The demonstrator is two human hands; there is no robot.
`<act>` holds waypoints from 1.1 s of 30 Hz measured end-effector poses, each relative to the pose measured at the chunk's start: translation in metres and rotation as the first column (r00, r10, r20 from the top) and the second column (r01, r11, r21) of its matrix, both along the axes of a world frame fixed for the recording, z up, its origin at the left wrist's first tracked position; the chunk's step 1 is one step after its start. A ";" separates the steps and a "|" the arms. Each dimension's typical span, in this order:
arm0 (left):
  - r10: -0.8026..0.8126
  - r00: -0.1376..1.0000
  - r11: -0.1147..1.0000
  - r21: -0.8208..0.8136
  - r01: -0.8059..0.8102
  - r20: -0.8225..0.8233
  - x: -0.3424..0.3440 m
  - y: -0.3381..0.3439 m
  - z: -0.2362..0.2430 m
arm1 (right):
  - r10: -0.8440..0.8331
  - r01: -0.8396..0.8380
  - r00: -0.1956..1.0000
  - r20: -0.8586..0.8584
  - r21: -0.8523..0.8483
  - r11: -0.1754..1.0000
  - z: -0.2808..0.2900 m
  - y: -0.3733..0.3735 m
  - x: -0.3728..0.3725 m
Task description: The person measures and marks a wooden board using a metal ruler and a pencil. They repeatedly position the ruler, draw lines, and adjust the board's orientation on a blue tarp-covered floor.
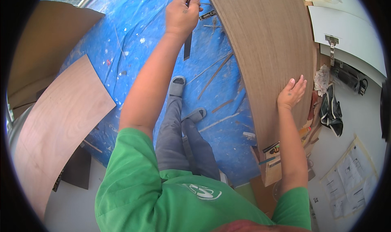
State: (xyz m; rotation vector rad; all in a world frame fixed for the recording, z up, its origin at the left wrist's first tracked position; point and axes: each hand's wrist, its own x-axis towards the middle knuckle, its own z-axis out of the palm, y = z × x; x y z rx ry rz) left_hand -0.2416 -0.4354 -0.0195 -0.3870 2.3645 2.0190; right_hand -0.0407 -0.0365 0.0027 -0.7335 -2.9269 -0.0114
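At the top middle, my left hand [181, 15] is closed around a thin dark strip [187, 49]. The strip's lower end hangs past my wrist, and its upper end runs out of the picture. My right hand [291, 94] lies flat, fingers stretched, on a long brown wood-grain panel [256, 44]. This panel reaches from the top of the view down the right side, apart from the strip's visible lower end. A metal hinge [207, 15] shows close to the panel's left edge, beside my left hand.
Blue sheeting [150, 40] with scraps covers the floor under my feet. A pale plywood sheet [65, 118] leans at the left. Tools in a wooden tray [272, 175] sit below the panel. A white cabinet door [346, 28], a black bag [332, 109] and a taped drawing [350, 183] are at right.
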 end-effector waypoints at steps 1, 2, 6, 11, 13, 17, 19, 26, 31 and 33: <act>0.007 1.000 1.000 0.016 -0.007 0.004 0.000 0.001 -0.001 | 0.003 -0.003 1.000 -0.002 -0.003 1.000 0.000 0.000 0.000; 0.014 1.000 0.999 0.032 -0.014 0.007 0.001 0.003 -0.001 | 0.005 -0.005 1.000 -0.005 -0.005 1.000 0.001 -0.001 0.000; 0.079 0.995 0.993 0.091 -0.074 -0.062 -0.001 0.009 -0.010 | 0.012 -0.012 1.000 0.001 -0.003 1.000 0.000 -0.001 0.000; 0.036 0.996 0.988 -0.148 -0.048 -0.083 -0.004 0.017 -0.006 | 0.010 -0.010 1.000 -0.006 -0.007 1.000 0.002 -0.001 0.000; 0.091 0.986 0.991 -0.086 -0.104 -0.142 -0.004 0.021 -0.006 | 0.013 -0.013 1.000 0.001 -0.007 1.000 0.002 0.000 0.000; 0.124 0.989 0.992 0.041 -0.121 -0.078 -0.006 0.022 -0.008 | 0.012 -0.012 1.000 0.000 -0.014 1.000 0.002 -0.002 0.000; 0.122 0.987 0.992 0.049 -0.117 -0.106 -0.007 0.021 -0.012 | 0.012 -0.012 1.000 -0.002 -0.017 1.000 0.002 -0.002 -0.001; 0.051 0.971 0.948 -0.294 -0.120 -0.232 -0.007 0.022 -0.003 | 0.013 -0.013 1.000 -0.013 -0.025 1.000 0.001 0.000 0.001; -0.037 0.947 0.874 -0.470 -0.124 -0.320 -0.010 0.018 -0.004 | 0.008 -0.008 1.000 -0.013 -0.028 1.000 0.001 -0.001 0.000; -0.067 0.947 0.850 -0.515 -0.111 -0.314 -0.011 0.015 -0.003 | 0.012 -0.012 1.000 -0.016 -0.026 1.000 0.001 -0.001 -0.001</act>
